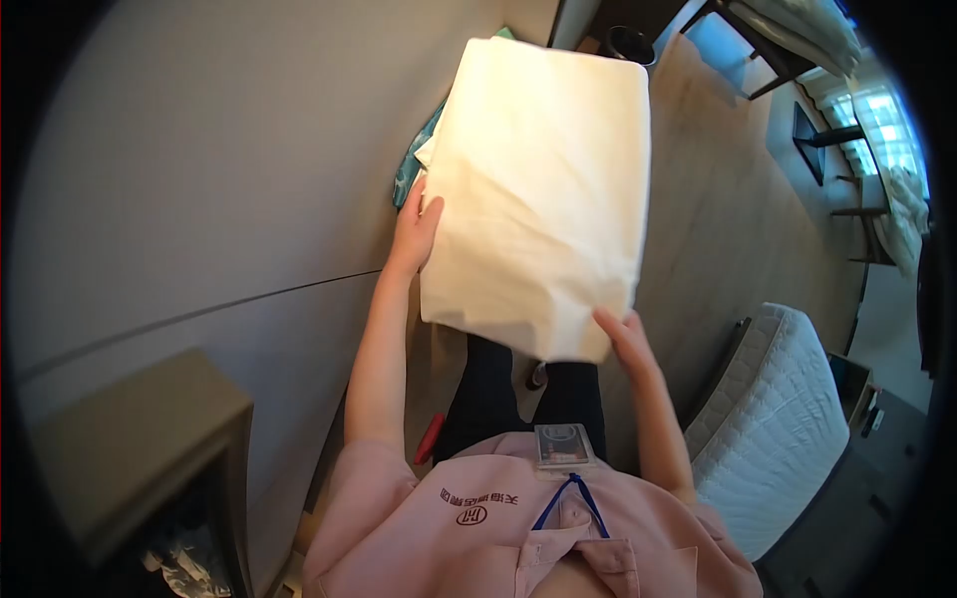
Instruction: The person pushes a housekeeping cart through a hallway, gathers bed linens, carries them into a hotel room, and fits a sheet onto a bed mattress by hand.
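Observation:
A folded white sheet [538, 189] fills the middle of the head view, its lower edge sagging slightly. My left hand [417, 234] grips its left edge, with the thumb on the top face and the fingers partly hidden behind. At the lower right corner, my right hand [626, 339] pinches the cloth, thumb on top and the other fingers mostly out of sight underneath. Behind the sheet's upper left edge, a teal patterned fabric item [407, 179] shows in part. What lies under the sheet is hidden.
A smooth grey wall panel [229, 149] runs close along the left. A brown wooden stand [150, 429] is at lower left. On the right, a white mattress [773, 429] stands beside the wooden floor [708, 199]. Farther back are a black bin [630, 45] and a chair [733, 50].

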Demonstrator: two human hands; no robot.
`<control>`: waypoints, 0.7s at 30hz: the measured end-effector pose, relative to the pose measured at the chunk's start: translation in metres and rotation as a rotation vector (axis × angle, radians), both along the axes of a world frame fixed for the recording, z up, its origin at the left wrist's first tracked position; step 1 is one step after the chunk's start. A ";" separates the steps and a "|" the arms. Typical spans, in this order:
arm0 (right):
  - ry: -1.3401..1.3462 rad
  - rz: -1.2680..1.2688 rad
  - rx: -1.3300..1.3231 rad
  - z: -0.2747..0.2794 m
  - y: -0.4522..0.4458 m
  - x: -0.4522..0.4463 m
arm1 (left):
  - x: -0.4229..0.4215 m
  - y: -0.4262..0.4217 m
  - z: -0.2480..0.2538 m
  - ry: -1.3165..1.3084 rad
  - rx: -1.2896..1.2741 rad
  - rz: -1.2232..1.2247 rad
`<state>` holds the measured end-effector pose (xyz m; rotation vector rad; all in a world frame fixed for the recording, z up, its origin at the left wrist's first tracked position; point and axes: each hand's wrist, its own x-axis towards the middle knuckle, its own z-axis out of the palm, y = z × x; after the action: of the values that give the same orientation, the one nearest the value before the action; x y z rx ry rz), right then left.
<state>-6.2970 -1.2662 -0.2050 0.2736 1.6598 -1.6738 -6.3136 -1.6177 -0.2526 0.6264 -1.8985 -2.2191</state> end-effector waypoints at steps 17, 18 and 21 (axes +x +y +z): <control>1.534 1.272 0.394 -0.107 -0.269 -0.210 | -0.024 -0.039 -0.148 -0.702 -0.408 -0.220; 1.761 1.394 0.257 -0.130 -0.288 -0.220 | -0.024 -0.033 -0.131 -0.718 -0.403 -0.206; 1.837 1.884 0.160 -0.144 -0.332 -0.220 | -0.024 -0.020 -0.102 -0.721 -0.598 -0.318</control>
<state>-6.5171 -1.5979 -0.3495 -2.4825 1.5573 0.1821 -6.3377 -1.6381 -0.3545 1.1669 -3.0095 -1.4859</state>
